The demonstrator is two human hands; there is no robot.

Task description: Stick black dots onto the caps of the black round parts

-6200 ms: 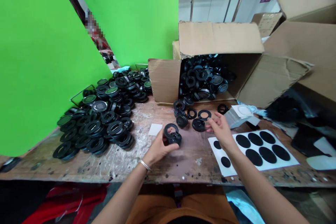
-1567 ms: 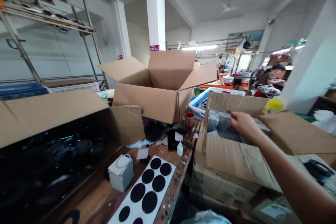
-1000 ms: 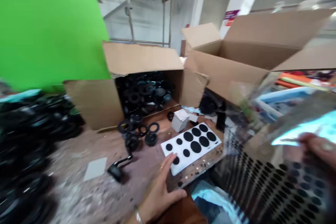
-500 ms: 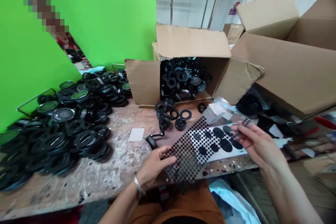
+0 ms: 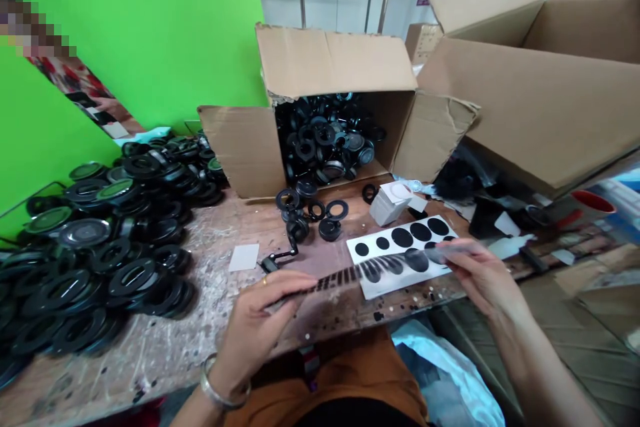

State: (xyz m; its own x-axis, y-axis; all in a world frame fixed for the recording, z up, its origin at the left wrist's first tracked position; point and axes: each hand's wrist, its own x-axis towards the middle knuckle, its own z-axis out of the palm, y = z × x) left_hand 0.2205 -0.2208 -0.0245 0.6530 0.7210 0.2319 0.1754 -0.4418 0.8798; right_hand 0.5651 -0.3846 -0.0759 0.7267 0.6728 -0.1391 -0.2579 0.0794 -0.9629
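Between my two hands stretches a clear sheet of small black dots (image 5: 340, 278), tilted almost edge-on and partly smeared by motion. My left hand (image 5: 260, 310) pinches its left end between thumb and fingers. At its other end my right hand (image 5: 480, 273) grips the sheet, fingers closed. Behind and below it, a white sheet with black round stickers (image 5: 403, 237) lies on the table, partly covered by the dotted sheet. A small black crank-shaped part (image 5: 280, 255) lies just beyond my left hand, beside a white square card (image 5: 244, 257).
Black round parts (image 5: 100, 267) are heaped at the left. An open cardboard box (image 5: 240, 153) full of similar parts lies on its side at the back; several loose rings (image 5: 337, 209) sit before it. A white card stack (image 5: 390, 205) and a large carton (image 5: 525, 107) stand to the right.
The dotted sheet has turned from facing me to nearly edge-on, uncovering more of the sticker sheet. My left hand has rotated over, knuckles up. The view has shifted right.
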